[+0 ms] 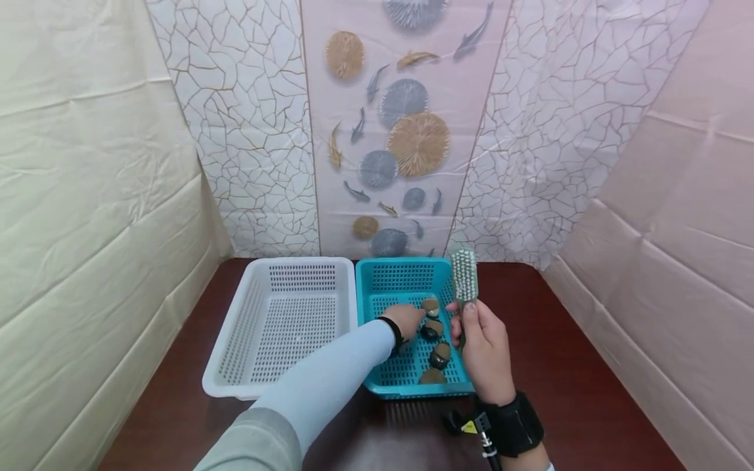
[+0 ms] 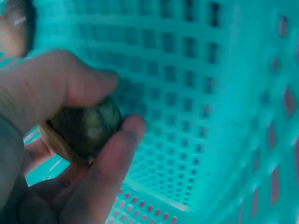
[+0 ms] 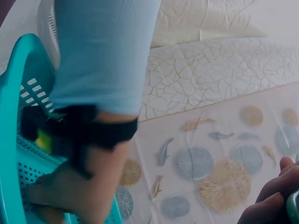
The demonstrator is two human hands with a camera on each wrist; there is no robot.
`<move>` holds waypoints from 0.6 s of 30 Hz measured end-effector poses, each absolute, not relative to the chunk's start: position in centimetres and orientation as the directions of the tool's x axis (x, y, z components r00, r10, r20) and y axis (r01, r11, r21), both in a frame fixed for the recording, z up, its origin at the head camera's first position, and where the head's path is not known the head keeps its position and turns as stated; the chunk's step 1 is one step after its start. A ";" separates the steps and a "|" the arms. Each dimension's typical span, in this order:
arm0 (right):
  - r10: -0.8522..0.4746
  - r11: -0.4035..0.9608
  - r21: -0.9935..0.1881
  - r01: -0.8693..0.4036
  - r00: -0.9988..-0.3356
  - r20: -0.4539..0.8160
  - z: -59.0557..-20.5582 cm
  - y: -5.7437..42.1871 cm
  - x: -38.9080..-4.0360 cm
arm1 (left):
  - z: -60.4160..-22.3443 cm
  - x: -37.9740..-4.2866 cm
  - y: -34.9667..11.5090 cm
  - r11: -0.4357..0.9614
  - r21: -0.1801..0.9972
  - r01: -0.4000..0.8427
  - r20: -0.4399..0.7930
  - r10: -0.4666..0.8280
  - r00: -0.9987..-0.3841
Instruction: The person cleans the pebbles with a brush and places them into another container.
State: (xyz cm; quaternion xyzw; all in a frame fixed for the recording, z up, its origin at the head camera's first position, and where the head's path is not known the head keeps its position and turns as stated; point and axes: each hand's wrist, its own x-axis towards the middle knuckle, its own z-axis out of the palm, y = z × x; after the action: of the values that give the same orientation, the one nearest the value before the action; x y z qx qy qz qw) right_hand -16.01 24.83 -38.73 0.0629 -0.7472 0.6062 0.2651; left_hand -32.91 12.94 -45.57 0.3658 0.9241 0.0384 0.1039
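1. Brush [image 1: 465, 273] and lump [image 2: 91, 126] have creased cloth walls [image 1: 94, 229] around them; the back one shows fish [image 1: 418, 59].
2. Dark red table [image 1: 565, 366] below.
3. White basket [image 1: 300, 330] and blue basket [image 1: 418, 391] stand side by side: plastic, full of little holes.
4. Right hand [image 1: 485, 347] grips the long, bristly brush by the blue basket's right edge.
5. Left hand [image 1: 405, 320] pinches the roundish lump inside the blue basket, near other lumps [image 1: 440, 354], brown and shiny black.

Dark table [image 1: 565, 360], patterned backdrop [image 1: 406, 140] (fish motifs)

Brush [image 3: 293, 207] mostly beyond right wrist view's edge
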 end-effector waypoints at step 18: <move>0.164 0.294 -0.894 -0.337 -0.904 0.395 -41.0 24.4 -18.1 | -41.4 -27.6 1.5 -0.390 0.921 -0.012 0.234 0.575 -0.784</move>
State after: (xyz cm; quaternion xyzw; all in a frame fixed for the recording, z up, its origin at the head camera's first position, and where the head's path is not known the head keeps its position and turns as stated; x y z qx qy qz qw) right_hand -18.10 24.42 -41.03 0.0559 -0.7760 0.5916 0.2117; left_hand -27.58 1.53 -41.40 0.2709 0.5199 0.7885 0.1860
